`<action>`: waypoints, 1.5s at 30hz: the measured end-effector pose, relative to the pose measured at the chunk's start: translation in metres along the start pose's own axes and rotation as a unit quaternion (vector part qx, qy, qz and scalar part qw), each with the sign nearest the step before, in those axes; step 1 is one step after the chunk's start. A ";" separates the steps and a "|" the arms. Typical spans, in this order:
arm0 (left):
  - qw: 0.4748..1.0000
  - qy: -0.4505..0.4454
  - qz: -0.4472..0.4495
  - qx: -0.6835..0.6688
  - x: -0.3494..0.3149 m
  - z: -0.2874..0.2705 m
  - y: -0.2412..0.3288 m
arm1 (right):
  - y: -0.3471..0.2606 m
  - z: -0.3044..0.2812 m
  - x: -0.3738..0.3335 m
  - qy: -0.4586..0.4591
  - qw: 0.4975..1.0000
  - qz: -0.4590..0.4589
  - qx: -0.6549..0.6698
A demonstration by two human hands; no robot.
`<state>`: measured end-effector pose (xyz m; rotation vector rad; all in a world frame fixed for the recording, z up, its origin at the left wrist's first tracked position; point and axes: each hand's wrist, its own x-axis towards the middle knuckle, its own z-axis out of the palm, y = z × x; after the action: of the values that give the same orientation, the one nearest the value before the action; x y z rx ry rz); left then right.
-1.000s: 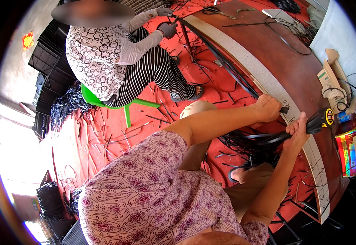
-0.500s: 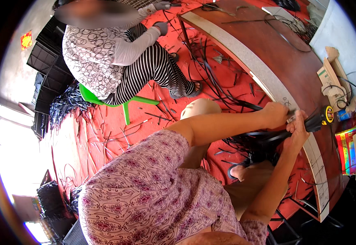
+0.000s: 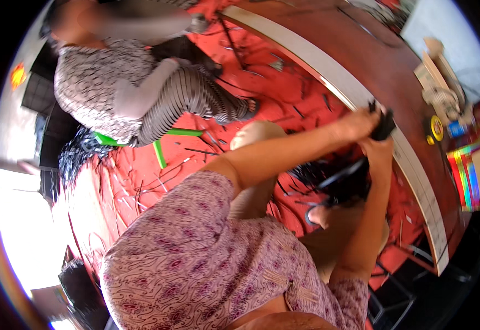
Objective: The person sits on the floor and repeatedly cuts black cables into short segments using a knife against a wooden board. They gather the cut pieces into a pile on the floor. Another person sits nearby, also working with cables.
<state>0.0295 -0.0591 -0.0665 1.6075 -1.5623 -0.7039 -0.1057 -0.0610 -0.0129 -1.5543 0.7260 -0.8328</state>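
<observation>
My left hand (image 3: 359, 123) is closed around a bundle of black strips (image 3: 383, 126), near the pale edge of the brown table. Just below it, my right hand (image 3: 378, 148) grips the same bundle, its fingers wrapped and partly hidden. The bundle's short end stands up past both hands, blurred by motion. Longer black strips (image 3: 341, 176) hang under my forearms toward the floor. A pale measuring board (image 3: 355, 91) with dark marks runs along the table's edge beside my hands.
A yellow and black tape measure (image 3: 435, 129) lies on the brown table (image 3: 402, 82), near torn cardboard (image 3: 440, 82). Another person (image 3: 102, 88) sits on a green stool (image 3: 160, 154) at the left. Cut strips litter the red floor (image 3: 196, 176).
Both hands have drawn the bundle away from the tape measure and turned its end upward. The whole view has shifted slightly. The other person's arms have moved.
</observation>
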 end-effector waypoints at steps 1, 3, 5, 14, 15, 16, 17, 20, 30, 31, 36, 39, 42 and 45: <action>0.982 0.018 -0.047 -0.184 -0.005 0.002 0.022 | 0.011 -0.003 0.002 0.010 0.998 -0.056 -0.016; 0.945 0.068 -0.083 -0.310 -0.014 -0.006 0.042 | 0.007 0.003 0.003 0.007 0.996 -0.083 -0.031; 0.959 0.093 -0.077 -0.255 -0.019 -0.014 0.040 | 0.000 0.012 0.004 -0.001 1.000 -0.026 -0.013; 0.973 0.222 -0.062 -0.033 -0.083 -0.191 0.058 | -0.013 0.029 0.009 0.090 0.952 0.041 0.290; 0.915 0.399 0.007 0.061 -0.091 -0.212 0.045 | -0.016 0.024 0.010 0.086 0.940 0.037 0.327; 0.834 0.487 0.082 0.245 -0.102 -0.246 0.021 | -0.011 0.018 0.013 0.073 0.934 0.044 0.348; 0.785 0.521 0.071 0.329 -0.116 -0.269 0.019 | -0.015 0.018 0.011 0.084 0.928 0.052 0.359; 0.744 0.502 -0.063 0.437 -0.126 -0.333 -0.035 | -0.017 0.016 0.012 0.089 0.917 0.057 0.384; 0.857 0.303 0.021 0.416 -0.080 -0.388 -0.092 | -0.012 0.003 0.014 0.117 0.942 0.075 0.306; 0.870 0.281 0.007 0.404 -0.085 -0.379 -0.087 | -0.012 0.002 0.012 0.123 0.945 0.074 0.294; 0.888 0.209 0.030 0.409 -0.101 -0.325 -0.041 | -0.019 0.002 0.006 0.130 0.942 0.087 0.295; 0.911 0.176 -0.044 0.371 -0.086 -0.263 0.003 | -0.015 -0.011 0.003 0.091 0.933 0.071 0.341; 0.933 0.127 -0.029 0.335 -0.083 -0.216 0.026 | -0.013 -0.017 0.003 0.087 0.921 0.072 0.374; 0.936 0.106 -0.017 0.335 -0.083 -0.168 0.045 | -0.022 -0.011 0.001 0.163 0.915 0.069 0.362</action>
<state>0.1345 0.0495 0.0525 2.1132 -1.7107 0.0193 -0.1141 -0.0645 0.0099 -0.6981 0.6475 -1.1095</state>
